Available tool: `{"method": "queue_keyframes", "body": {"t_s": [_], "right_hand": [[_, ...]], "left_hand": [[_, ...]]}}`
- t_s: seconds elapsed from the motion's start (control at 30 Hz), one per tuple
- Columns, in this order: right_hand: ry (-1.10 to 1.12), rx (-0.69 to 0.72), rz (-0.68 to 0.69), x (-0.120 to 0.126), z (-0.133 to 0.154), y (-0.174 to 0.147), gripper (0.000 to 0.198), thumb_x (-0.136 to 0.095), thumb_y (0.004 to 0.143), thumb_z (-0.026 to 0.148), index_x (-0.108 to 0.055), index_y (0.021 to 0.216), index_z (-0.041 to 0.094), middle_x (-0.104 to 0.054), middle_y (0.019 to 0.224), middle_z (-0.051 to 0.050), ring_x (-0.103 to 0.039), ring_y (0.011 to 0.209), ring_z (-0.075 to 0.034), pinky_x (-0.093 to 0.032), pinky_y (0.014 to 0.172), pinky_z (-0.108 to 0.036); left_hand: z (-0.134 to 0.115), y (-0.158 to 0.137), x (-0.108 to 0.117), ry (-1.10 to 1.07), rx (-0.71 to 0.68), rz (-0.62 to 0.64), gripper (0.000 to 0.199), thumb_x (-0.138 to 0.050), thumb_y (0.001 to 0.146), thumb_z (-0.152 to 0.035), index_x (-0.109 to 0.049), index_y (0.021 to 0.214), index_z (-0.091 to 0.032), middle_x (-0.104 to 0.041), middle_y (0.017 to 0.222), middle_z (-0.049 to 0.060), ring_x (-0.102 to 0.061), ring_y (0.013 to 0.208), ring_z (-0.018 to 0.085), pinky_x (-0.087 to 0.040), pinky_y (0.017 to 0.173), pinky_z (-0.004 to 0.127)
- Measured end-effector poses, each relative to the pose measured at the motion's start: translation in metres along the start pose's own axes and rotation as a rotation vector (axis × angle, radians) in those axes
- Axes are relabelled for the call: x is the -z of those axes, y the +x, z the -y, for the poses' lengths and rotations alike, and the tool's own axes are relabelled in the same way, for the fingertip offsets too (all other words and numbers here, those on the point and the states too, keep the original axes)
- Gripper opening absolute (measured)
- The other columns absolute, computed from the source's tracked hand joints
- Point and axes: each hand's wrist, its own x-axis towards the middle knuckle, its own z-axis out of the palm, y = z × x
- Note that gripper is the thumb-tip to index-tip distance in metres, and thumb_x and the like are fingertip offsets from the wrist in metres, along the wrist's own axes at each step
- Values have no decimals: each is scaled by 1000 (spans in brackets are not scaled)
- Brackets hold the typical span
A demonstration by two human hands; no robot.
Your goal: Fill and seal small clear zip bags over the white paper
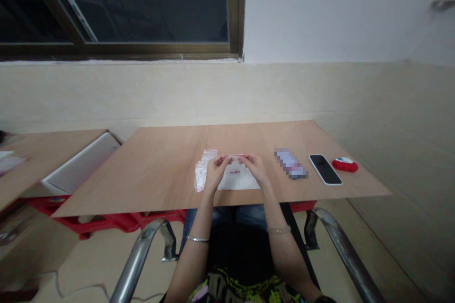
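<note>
Both hands meet over a white sheet (240,182) near the front of the wooden table. My left hand (217,168) pinches the left end of a small clear plastic zip bag (235,156), which has a thin reddish line along its top. At the bag's right end, my right hand (254,165) is closed in a pinch too. A tiny dark item (235,172) shows below the fingers; whether it lies on the sheet or inside the bag I cannot tell. Just left of my left hand is an overlapping pile of similar clear bags (201,175).
On the table's (159,165) right side lie a blurred-out phone-like object (290,163), a white-framed phone (325,169) and a red case (344,164). Metal chair arms (142,255) flank me. Red plastic stools (117,221) stand under the table, and a second table (53,151) is at left.
</note>
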Motion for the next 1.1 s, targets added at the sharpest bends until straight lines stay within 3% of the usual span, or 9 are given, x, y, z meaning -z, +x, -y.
{"method": "queue_keyframes", "body": {"t_s": [0.2, 0.57, 0.83, 0.93, 1.1], "right_hand": [[73, 35, 13, -12, 5, -2, 20, -65, 70, 35, -67, 79, 17, -68, 78, -4, -60, 73, -15, -46, 72, -27], [46, 30, -55, -17, -2, -1, 23, -66, 68, 36, -69, 79, 16, -69, 76, -5, -61, 70, -16, -47, 69, -28], [142, 0, -22, -20, 2, -6, 22, -65, 70, 38, -69, 77, 18, -69, 76, -4, -62, 72, -16, -48, 69, -29], [140, 41, -32, -22, -2, -4, 19, -66, 69, 36, -69, 74, 17, -69, 75, -5, -63, 74, -17, -48, 75, -31], [138, 0, -89, -21, -14, 0, 22, -67, 67, 36, -69, 78, 17, -70, 80, -6, -63, 74, -18, -50, 70, -31]], "left_hand": [[-1, 0, -6, 8, -28, -31, 21, -58, 77, -33, -63, 73, -14, -65, 72, 4, -60, 70, 15, -45, 68, 25], [2, -4, -10, 142, -88, -116, 21, -58, 78, -33, -64, 74, -13, -66, 73, 5, -59, 69, 14, -45, 66, 25], [-2, -7, -18, 56, -59, -121, 28, -56, 79, -37, -65, 69, -13, -64, 65, 4, -59, 64, 14, -45, 62, 24], [-3, -8, -19, 78, -60, -135, 28, -54, 80, -36, -65, 68, -13, -64, 65, 4, -59, 64, 14, -45, 62, 24], [-2, -8, -22, 159, -66, -158, 27, -53, 81, -35, -66, 73, -13, -66, 69, 5, -61, 66, 15, -45, 62, 24]]}}
